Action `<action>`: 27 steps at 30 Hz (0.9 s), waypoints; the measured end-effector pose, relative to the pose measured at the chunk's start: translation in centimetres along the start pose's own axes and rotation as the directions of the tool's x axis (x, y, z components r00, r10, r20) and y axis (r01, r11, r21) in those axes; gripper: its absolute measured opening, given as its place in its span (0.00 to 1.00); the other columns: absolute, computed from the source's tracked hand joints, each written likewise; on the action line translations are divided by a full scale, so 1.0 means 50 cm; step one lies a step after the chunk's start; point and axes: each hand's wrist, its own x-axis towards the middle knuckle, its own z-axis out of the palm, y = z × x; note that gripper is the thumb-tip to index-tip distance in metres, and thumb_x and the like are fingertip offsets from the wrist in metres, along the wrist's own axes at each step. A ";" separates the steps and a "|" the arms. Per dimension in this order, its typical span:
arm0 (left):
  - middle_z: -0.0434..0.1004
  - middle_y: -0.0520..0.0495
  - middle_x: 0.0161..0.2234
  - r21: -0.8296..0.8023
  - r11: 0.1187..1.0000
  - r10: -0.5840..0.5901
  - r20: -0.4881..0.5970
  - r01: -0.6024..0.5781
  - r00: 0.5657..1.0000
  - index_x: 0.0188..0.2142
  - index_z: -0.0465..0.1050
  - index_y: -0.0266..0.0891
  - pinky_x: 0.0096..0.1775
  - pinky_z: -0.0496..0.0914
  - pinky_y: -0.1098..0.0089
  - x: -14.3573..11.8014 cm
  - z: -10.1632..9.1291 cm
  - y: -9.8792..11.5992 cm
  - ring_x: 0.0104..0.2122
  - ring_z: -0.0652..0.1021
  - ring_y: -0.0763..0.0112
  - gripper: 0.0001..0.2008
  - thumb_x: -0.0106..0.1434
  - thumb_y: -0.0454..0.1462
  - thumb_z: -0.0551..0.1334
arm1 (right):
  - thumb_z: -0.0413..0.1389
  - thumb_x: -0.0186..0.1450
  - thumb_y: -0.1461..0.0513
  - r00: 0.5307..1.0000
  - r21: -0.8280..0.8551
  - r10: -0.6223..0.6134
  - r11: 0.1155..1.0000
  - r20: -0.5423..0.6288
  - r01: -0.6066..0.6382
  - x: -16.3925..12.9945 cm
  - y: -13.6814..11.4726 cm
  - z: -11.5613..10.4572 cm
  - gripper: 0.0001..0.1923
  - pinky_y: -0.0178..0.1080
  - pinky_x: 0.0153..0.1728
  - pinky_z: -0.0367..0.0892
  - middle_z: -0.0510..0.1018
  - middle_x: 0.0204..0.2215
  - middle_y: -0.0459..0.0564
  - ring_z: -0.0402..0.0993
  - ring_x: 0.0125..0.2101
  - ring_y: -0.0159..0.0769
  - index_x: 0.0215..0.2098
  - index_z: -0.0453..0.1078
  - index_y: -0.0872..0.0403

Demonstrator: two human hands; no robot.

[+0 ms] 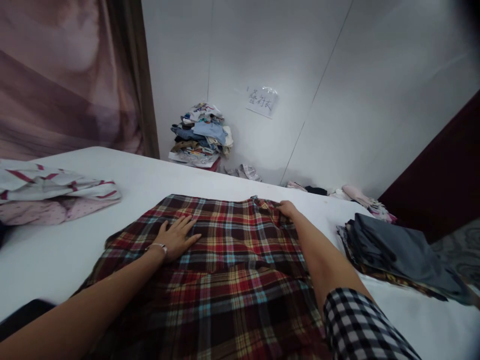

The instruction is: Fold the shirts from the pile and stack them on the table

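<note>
A red, brown and yellow plaid shirt (pixel 232 255) lies spread over the white table in front of me, with soft creases across its middle. Flat on its upper left part rests my left hand (pixel 175 240), fingers spread, a bracelet at the wrist. My right hand (pixel 288 209) is at the shirt's far right corner, its fingers closed on the bunched cloth there. Part of those fingers is hidden behind the hand. The near end of the shirt runs out of view at the bottom.
Folded dark grey clothes (pixel 401 255) are stacked at the right. White and pink garments (pixel 56 195) lie on the table (pixel 138 175) at the left. Beyond the far edge stand a tall clothes pile (pixel 204 132) and a wall with a paper sign (pixel 261 101). A dark object (pixel 28 317) is at lower left.
</note>
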 end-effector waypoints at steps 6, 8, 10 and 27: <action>0.46 0.45 0.69 0.018 1.000 0.004 0.009 -0.004 1.000 0.67 0.52 0.41 0.63 0.44 0.42 0.000 0.001 0.001 0.68 0.49 0.57 0.33 0.66 0.52 0.45 | 0.45 0.68 0.59 0.836 -0.012 -0.479 0.869 -0.267 0.494 -0.164 -0.057 -0.038 0.17 0.40 0.43 0.64 0.80 0.37 0.55 0.72 0.40 0.41 0.42 0.74 0.55; 0.46 0.45 0.69 0.016 1.000 0.008 0.004 -0.008 1.000 0.67 0.52 0.41 0.63 0.43 0.41 -0.002 -0.001 0.002 0.68 0.49 0.57 0.33 0.66 0.52 0.44 | 0.49 0.67 0.58 0.654 -0.008 -0.753 0.656 -0.066 0.755 -0.262 -0.065 -0.032 0.14 0.41 0.43 0.64 0.80 0.34 0.54 0.73 0.38 0.41 0.39 0.76 0.54; 0.46 0.44 0.69 0.010 1.000 0.012 0.004 -0.012 1.000 0.67 0.52 0.41 0.63 0.43 0.41 -0.003 -0.003 0.003 0.68 0.49 0.56 0.34 0.66 0.53 0.44 | 0.54 0.65 0.56 0.513 0.168 -0.840 0.539 0.175 0.825 -0.344 -0.064 -0.022 0.15 0.38 0.41 0.66 0.81 0.35 0.51 0.74 0.35 0.37 0.47 0.75 0.52; 0.45 0.43 0.69 -0.038 0.999 0.021 0.031 -0.020 0.999 0.67 0.51 0.41 0.63 0.43 0.40 0.000 -0.007 0.006 0.68 0.47 0.54 0.36 0.65 0.55 0.43 | 0.56 0.50 0.73 0.986 -0.004 -0.069 0.998 0.152 0.070 -0.156 -0.029 -0.020 0.11 0.39 0.38 0.67 0.77 0.20 0.46 0.74 0.29 0.38 0.23 0.75 0.52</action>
